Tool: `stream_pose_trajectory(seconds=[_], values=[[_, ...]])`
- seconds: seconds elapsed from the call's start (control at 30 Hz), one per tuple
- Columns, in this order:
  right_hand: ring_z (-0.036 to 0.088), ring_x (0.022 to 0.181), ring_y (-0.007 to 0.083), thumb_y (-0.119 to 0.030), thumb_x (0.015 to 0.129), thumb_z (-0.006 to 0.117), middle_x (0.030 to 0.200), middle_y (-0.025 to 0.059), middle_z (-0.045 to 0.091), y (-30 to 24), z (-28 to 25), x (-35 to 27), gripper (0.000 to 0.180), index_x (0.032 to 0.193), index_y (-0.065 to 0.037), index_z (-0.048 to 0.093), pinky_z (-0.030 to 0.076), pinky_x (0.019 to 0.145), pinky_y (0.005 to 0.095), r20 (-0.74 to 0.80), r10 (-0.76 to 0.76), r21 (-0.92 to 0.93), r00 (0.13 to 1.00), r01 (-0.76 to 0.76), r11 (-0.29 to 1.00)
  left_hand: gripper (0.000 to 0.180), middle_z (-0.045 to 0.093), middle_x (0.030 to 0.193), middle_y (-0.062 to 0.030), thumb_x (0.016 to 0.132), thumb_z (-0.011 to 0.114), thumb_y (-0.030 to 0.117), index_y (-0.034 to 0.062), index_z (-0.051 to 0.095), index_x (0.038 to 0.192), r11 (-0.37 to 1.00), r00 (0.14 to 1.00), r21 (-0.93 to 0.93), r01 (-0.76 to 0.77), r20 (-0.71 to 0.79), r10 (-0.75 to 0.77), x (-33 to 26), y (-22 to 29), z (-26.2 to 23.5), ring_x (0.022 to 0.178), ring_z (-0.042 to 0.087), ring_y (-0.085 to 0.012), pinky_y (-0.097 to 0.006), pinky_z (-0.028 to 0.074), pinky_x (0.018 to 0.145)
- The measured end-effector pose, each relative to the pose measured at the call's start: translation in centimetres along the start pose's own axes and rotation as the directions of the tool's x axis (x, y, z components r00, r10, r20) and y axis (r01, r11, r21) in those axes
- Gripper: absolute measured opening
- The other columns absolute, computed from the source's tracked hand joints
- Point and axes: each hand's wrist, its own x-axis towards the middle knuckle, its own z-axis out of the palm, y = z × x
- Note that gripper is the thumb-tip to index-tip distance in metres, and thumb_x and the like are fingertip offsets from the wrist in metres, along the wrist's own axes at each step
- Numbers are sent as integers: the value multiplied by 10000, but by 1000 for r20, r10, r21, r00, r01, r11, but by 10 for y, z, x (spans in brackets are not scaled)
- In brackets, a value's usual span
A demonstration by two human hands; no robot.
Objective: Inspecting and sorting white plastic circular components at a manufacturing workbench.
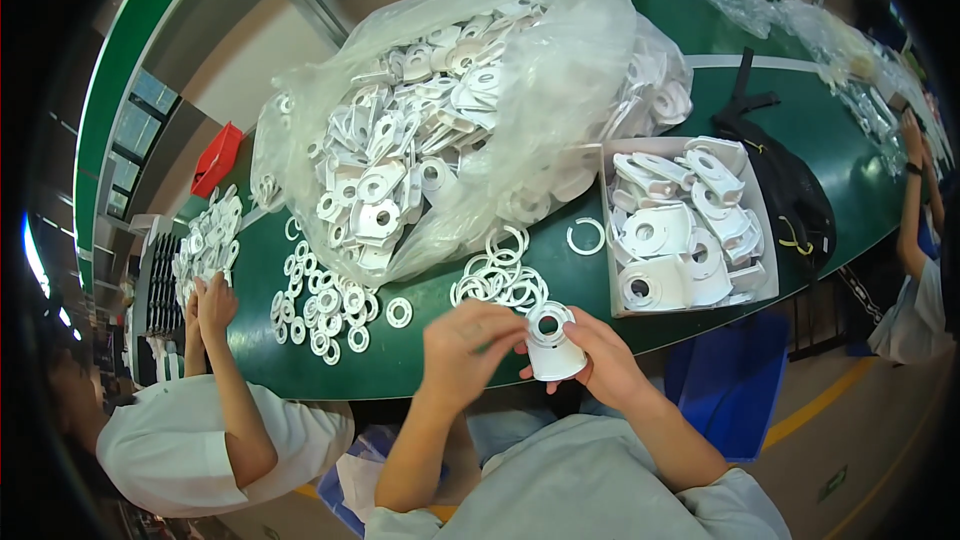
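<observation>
My right hand [606, 358] grips a white plastic housing [556, 360] with a round holed top and a flared lower end, held just off the table's near edge. At the housing's left side is my left hand [466, 348], its thumb and fingers pinched together by the rim. Whatever those fingertips hold, if anything, is hidden. Just beyond my hands lies a heap of thin white open rings [500, 275]. One more open ring [586, 236] rests apart, to the right. A pile of flat white washers [325, 305] spreads out to the left.
A big clear plastic bag [560, 70] full of white parts covers the table's middle. Right of it stands a box [693, 311] of white housings, beside a black bag [785, 190]. A blue bin [725, 380] sits below. A co-worker's hands [212, 305] handle parts at left; another person works far right.
</observation>
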Motion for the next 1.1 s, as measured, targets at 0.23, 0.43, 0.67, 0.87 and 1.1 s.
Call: stream_pose_trajectory(seconds=[0.23, 0.43, 0.67, 0.87, 1.1], values=[[635, 901, 223, -229, 1014, 346, 1106, 112, 585, 7, 6, 2, 341, 1267, -21, 442, 549, 600, 339, -27, -14, 22, 1000, 14, 1000, 281, 659, 827, -42, 600, 734, -42, 66, 728, 860, 993, 992, 31, -111, 72, 108, -20, 5, 9, 699, 611, -199, -287, 498, 591], [628, 872, 206, -219, 1009, 364, 1081, 102, 585, 9, 6, 1, 312, 1231, -23, 462, 545, 593, 333, -9, -44, 15, 999, 44, 999, 379, 652, 878, -42, 554, 726, -46, 64, 714, 916, 984, 978, 54, -172, 133, 164, -21, 5, 7, 744, 607, -212, -301, 510, 608], [617, 813, 184, -197, 997, 390, 1045, 101, 581, 10, 8, -2, 290, 1211, -15, 465, 525, 571, 312, -22, -67, -46, 998, 66, 997, 406, 586, 922, -64, 584, 691, -31, 45, 670, 982, 945, 936, 112, -306, 217, 277, -20, 9, 3, 809, 587, -240, -319, 523, 652], [575, 726, 134, -170, 985, 404, 992, 96, 581, 10, 9, -7, 284, 1208, -5, 464, 479, 540, 263, -25, -141, -163, 990, 135, 977, 517, 557, 993, -79, 578, 692, -77, 127, 716, 1052, 975, 966, 101, -197, 189, 176, -33, 15, 10, 876, 534, -267, -346, 486, 740], [563, 694, 122, -148, 975, 404, 965, 84, 582, 19, 13, -14, 279, 1203, 0, 467, 470, 544, 252, -74, -134, -191, 988, 117, 974, 620, 532, 984, -33, 569, 665, -71, 232, 703, 1109, 944, 995, 314, -103, 34, 97, -64, 23, 24, 870, 506, -227, -296, 451, 681]])
